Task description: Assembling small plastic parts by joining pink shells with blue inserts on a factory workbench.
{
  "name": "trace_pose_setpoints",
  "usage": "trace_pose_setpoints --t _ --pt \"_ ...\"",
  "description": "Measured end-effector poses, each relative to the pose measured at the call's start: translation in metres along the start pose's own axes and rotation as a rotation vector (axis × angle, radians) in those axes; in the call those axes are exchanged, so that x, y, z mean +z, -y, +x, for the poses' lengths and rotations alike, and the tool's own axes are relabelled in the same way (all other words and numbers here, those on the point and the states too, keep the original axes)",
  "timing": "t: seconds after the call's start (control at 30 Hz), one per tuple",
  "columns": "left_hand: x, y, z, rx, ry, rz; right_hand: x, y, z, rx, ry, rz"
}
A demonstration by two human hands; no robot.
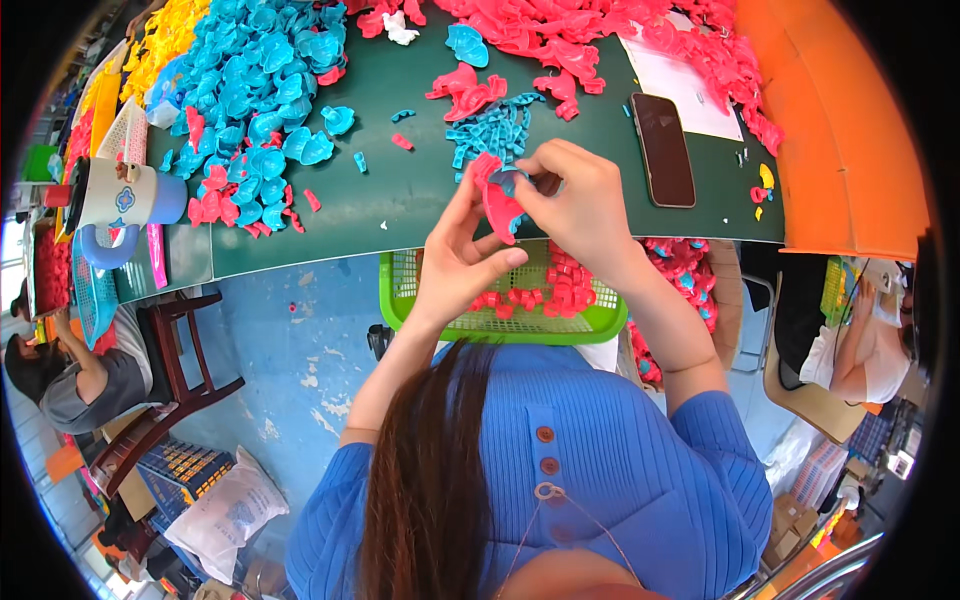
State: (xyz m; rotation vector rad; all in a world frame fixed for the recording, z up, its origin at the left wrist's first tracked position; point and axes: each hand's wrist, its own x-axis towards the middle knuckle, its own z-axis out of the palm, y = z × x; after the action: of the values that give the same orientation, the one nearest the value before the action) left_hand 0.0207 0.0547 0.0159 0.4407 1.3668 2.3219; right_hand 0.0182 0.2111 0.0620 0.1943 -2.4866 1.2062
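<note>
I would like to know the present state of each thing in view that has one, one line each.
Pink curved plastic piece: held, blue showing at its edge.
Left hand: grip closed on that piece.
Right hand: fingertips bunched against it, pinch partly hidden.
Black rectangular smartphone: flat, screen dark.
Green openwork plastic basket: partly filled with small pink pieces.
Small narrow blue plastic parts: heaped loose.
Cupped blue plastic pieces: piled loose.

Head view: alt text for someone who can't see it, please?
A person's left hand and right hand hold a red-and-blue plastic piece at the edge of a green table. A blue pile and a red pile lie beyond, with a mug left, phone right, green basket of red parts below.
</note>
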Motion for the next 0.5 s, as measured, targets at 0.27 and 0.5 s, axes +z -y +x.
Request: trace_pose_setpoints --t 0.27,0.5 --pt "0.0018 -0.0006 0.001 0.043 -0.014 0.082 -0.0009 0.0053 -0.0027 0.047 -0.028 0.035" --pt "-0.0039 0.0015 0.0044 0.137 -0.097 0.259 0.0044 0.0067 -0.0061 0.184 0.004 0.087"
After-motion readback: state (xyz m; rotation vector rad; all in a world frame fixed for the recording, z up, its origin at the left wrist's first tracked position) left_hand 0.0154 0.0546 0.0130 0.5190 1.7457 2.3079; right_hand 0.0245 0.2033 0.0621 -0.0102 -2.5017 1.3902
